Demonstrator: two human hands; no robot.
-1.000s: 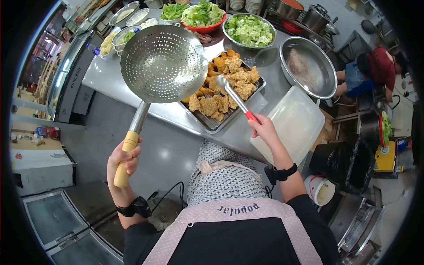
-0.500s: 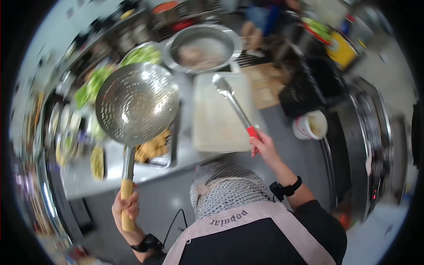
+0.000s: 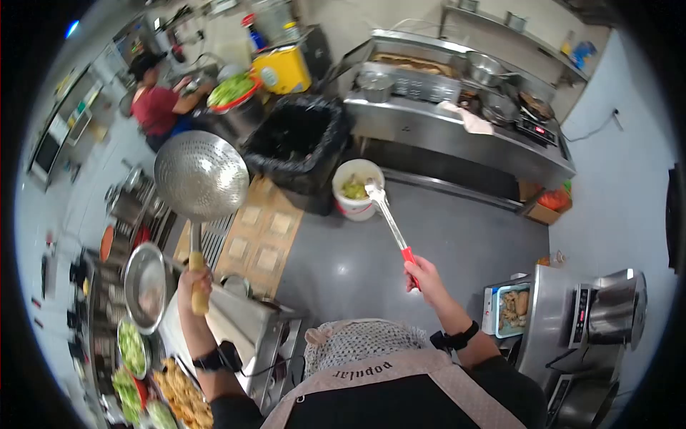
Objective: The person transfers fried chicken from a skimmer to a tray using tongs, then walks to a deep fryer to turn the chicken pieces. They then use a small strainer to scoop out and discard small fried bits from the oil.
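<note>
I am keeping my left hand (image 3: 194, 284) wrapped tight around the wooden grip of the perforated skimmer (image 3: 201, 176), which is standing nearly upright with its empty bowl raised above the near edge of the steel counter (image 3: 236, 314). My right hand (image 3: 423, 275) is closing its fingers on the red end of the tongs (image 3: 389, 218), whose arms are lying pressed together and pointing away from me over the grey floor. Beyond the tong tips a white bucket (image 3: 357, 189) of green scraps is sitting on the floor, just beside a black-lined bin (image 3: 296, 139). At the far left another person in a red top (image 3: 157, 107) is bending over a bowl of greens (image 3: 232, 89), while a long steel cooking line (image 3: 457, 125) is running along the far wall.
</note>
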